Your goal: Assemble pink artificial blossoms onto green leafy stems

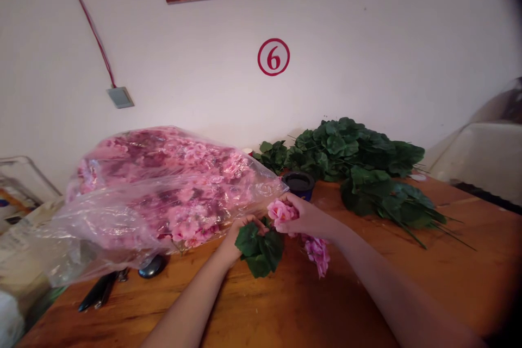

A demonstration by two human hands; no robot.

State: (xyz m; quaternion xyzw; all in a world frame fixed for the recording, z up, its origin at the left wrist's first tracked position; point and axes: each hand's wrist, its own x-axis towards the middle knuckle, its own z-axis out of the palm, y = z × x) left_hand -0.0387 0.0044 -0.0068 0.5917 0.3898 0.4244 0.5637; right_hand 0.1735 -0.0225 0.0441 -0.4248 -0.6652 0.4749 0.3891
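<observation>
Low over the table, my left hand (241,227) is closed around a sprig of green artificial leaves (261,250), its leaves hanging toward me. Just right of it, my right hand (305,216) pinches a pink artificial flower (281,211). The two hands nearly meet, and the stems between them are hidden. Below my right wrist hangs or lies a purplish-pink flower cluster (317,254); I cannot tell whether it is attached to what I hold. Behind my right hand stands a dark round pot (299,182).
A big clear plastic bag (163,185) full of pink flowers fills the left of the wooden table (261,310). Green leaf sprigs (346,147) are heaped at the back right, stems pointing outward. A black object (98,291) and a dark rounded object (152,266) lie front left.
</observation>
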